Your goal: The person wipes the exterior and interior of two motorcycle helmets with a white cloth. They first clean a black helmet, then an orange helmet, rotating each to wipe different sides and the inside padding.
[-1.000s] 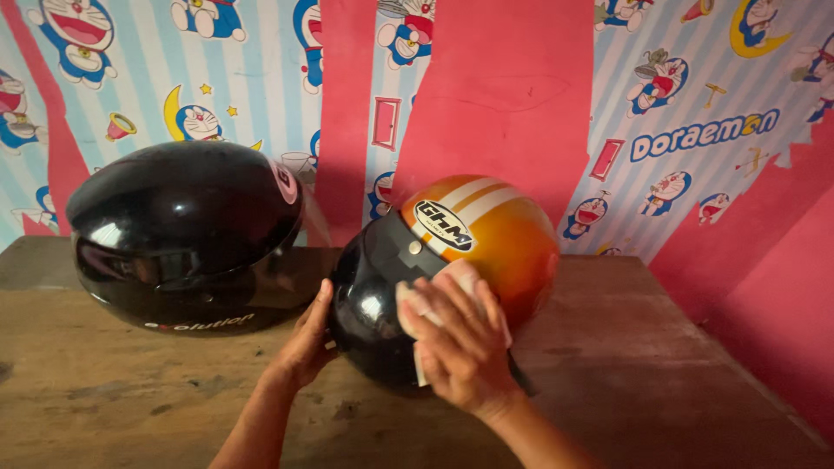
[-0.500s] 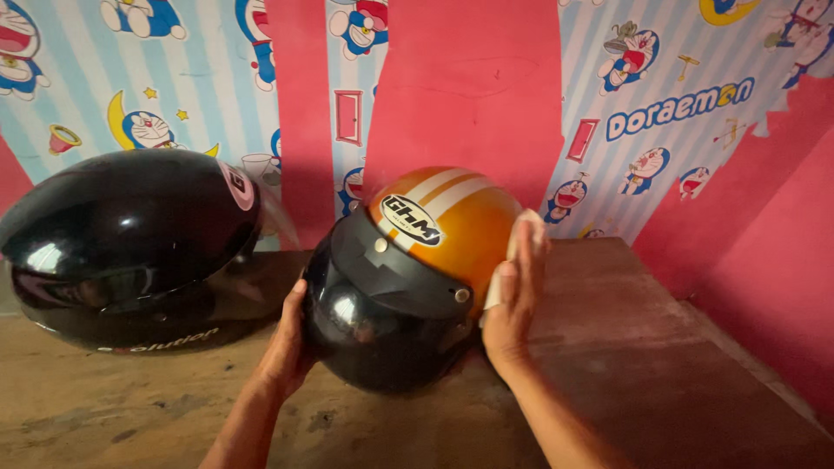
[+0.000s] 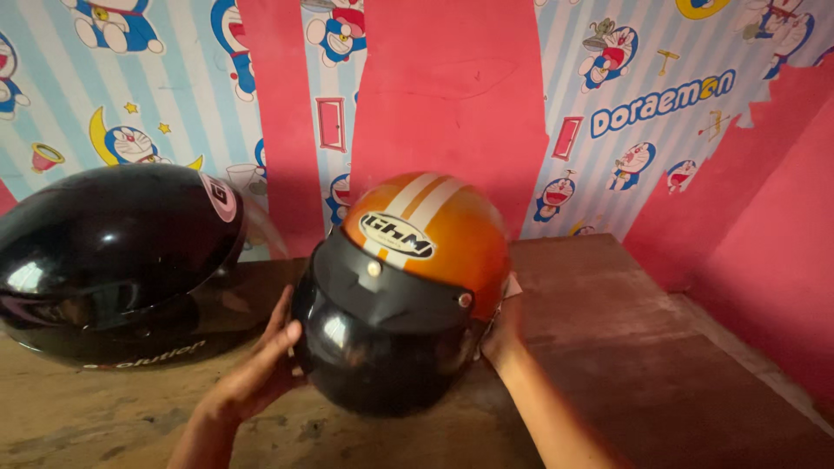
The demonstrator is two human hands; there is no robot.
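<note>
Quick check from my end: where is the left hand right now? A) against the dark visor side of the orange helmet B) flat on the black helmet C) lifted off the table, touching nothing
A: the left hand rests against the dark visor of the orange helmet, apart from the black helmet.

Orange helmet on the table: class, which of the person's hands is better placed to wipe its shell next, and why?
Probably the right hand: it rests behind the orange helmet with a pale cloth peeking out. The left hand only steadies the dark visor.
</note>
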